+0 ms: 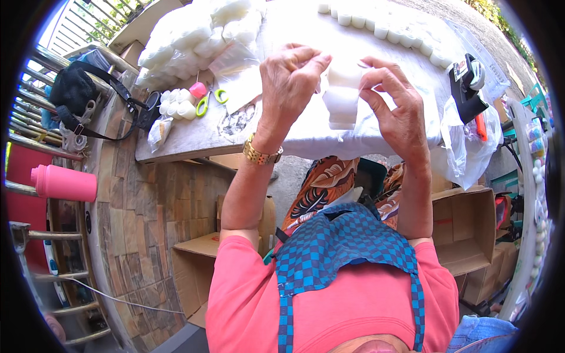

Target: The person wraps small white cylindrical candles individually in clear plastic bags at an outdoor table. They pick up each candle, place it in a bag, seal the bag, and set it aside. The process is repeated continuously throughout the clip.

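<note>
Over the cloth-covered table [406,126], both hands are raised close together. My left hand [288,73] is closed in a pinch at the left edge of a white packet-like piece [342,106]. It hangs down between the hands, and I cannot make out whether it is paper, plastic or wrapped rolls. My right hand [395,97] pinches its right edge between thumb and fingers. To the left, scissors with lime-green handles [202,106] lie beside a pink ball-like thing [198,90] and a cluster of small white rolls [176,105].
Clear bags of white rolls [188,38] are heaped at the far left. A row of white rolls [382,29] runs along the far right. A black tape dispenser [468,88] and a plastic bag [462,147] sit at the right edge. Open cardboard boxes [465,229] stand below.
</note>
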`<control>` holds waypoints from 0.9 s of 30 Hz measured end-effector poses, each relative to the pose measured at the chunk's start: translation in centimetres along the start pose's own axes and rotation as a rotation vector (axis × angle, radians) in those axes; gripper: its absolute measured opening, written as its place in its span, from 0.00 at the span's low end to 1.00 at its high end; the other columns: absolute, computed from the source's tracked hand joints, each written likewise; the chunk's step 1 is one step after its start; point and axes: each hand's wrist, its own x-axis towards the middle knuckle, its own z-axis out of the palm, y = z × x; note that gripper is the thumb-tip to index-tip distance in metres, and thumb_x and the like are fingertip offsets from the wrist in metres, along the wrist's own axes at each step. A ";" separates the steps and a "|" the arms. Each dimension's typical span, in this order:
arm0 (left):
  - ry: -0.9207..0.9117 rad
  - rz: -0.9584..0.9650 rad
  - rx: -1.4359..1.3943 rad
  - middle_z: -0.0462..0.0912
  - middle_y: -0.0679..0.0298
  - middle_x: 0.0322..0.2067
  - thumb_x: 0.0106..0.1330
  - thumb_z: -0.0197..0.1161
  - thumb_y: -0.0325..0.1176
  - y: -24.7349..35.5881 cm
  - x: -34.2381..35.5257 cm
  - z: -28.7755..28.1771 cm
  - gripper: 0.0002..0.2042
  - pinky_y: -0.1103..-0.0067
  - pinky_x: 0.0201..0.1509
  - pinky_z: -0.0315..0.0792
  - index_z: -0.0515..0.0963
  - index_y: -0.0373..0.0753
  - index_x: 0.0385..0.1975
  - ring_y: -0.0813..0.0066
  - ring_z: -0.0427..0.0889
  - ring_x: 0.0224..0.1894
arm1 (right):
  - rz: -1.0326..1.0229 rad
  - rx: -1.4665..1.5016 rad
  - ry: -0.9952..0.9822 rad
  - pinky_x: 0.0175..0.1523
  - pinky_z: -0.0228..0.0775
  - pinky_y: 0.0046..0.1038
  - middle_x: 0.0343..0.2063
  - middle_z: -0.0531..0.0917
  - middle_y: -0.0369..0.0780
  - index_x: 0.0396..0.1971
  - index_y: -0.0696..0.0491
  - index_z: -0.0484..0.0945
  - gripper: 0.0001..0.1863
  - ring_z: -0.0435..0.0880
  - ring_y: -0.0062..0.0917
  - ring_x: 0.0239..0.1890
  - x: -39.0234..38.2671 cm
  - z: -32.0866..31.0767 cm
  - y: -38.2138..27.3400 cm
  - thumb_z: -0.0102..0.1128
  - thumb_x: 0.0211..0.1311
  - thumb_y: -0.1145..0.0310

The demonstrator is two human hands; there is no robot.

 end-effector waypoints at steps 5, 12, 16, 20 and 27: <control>-0.029 -0.113 -0.138 0.82 0.54 0.39 0.65 0.63 0.42 -1.4 -2.5 1.2 0.17 0.69 0.52 0.71 0.83 0.34 0.43 0.65 0.79 0.49 | 0.094 0.079 0.036 0.53 0.75 0.34 0.49 0.82 0.44 0.39 0.53 0.77 0.09 0.83 0.37 0.51 -1.3 0.6 1.0 0.63 0.58 0.79; -0.148 -0.011 -0.622 0.65 0.46 0.63 0.56 0.73 0.38 -4.5 -6.5 3.1 0.41 0.58 0.75 0.50 0.56 0.38 0.66 0.52 0.59 0.71 | 0.167 0.489 0.236 0.52 0.79 0.30 0.55 0.76 0.44 0.64 0.50 0.58 0.34 0.82 0.28 0.50 -3.4 3.0 2.2 0.61 0.59 0.83; -0.076 -0.045 -0.837 0.63 0.44 0.64 0.54 0.75 0.30 -5.2 -7.2 3.8 0.37 0.56 0.76 0.47 0.57 0.41 0.60 0.53 0.56 0.73 | 0.187 0.321 0.206 0.54 0.78 0.28 0.55 0.76 0.44 0.56 0.57 0.71 0.20 0.80 0.30 0.54 -4.8 3.9 1.8 0.54 0.64 0.83; -0.079 -0.044 -0.818 0.61 0.44 0.65 0.54 0.76 0.33 -5.6 -7.5 4.1 0.36 0.56 0.76 0.47 0.59 0.40 0.59 0.53 0.55 0.73 | 0.039 -0.047 0.182 0.52 0.77 0.28 0.54 0.76 0.47 0.53 0.59 0.78 0.19 0.80 0.33 0.53 -4.2 3.7 1.4 0.51 0.63 0.86; 0.003 0.027 -0.664 0.64 0.56 0.57 0.52 0.78 0.38 -6.0 -7.5 4.5 0.33 0.63 0.71 0.60 0.67 0.36 0.55 0.64 0.67 0.61 | 0.023 -0.082 0.142 0.45 0.73 0.27 0.44 0.75 0.43 0.50 0.59 0.81 0.19 0.77 0.28 0.44 -3.9 3.9 0.6 0.49 0.62 0.87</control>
